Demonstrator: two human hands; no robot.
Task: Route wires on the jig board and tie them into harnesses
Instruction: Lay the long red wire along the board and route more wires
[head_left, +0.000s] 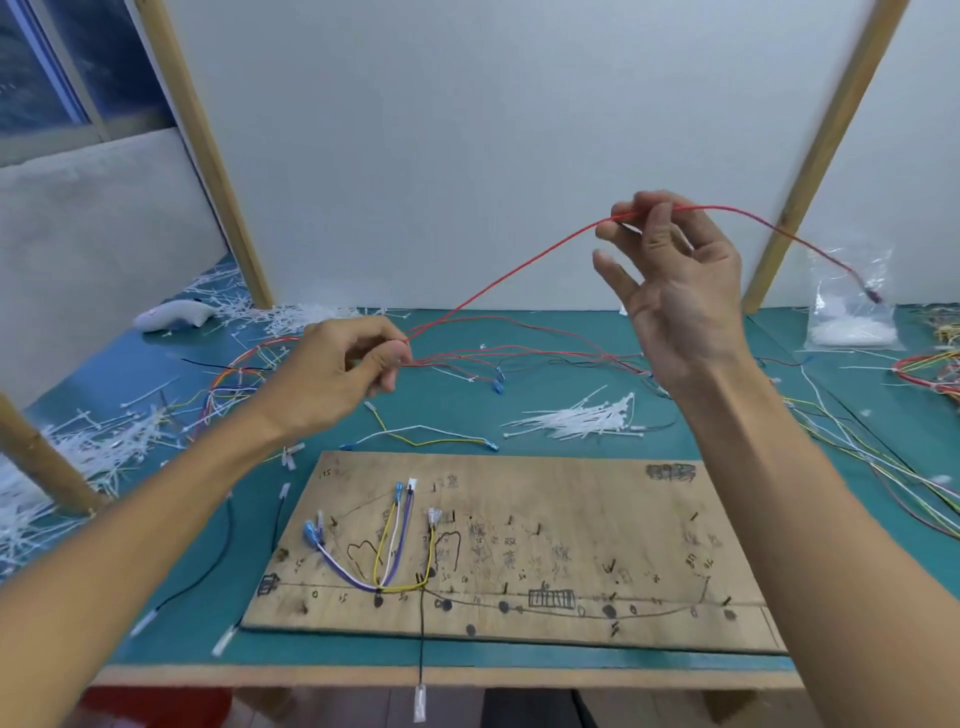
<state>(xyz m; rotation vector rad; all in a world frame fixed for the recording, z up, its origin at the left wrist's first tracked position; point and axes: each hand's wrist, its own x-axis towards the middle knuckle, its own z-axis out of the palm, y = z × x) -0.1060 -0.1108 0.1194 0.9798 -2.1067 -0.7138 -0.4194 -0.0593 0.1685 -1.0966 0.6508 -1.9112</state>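
I am drawing one red wire (498, 283) free for routing, and it is in the air, not on the jig board (571, 519). My left hand (358, 358), left of centre, has its grip pinched on the wire just above the loose red wires (545, 356) on the green surface (457, 415). My right hand (675, 291), raised in the upper right, pinches the same wire between thumb and forefinger, the other fingers spread. Past that grip the wire arcs down to its terminal end (874, 296), in front of a plastic bag (852, 312) at the far right. The board lies in the lower middle of the frame, with a few short wires (387, 540) already looped on its left part and nothing laid on its right. I judge the next move is to lower the wire and lay it along the drawn line between the pins, keeping it taut and clear of the loose ones. The cable ties (576, 418) wait just above the board.
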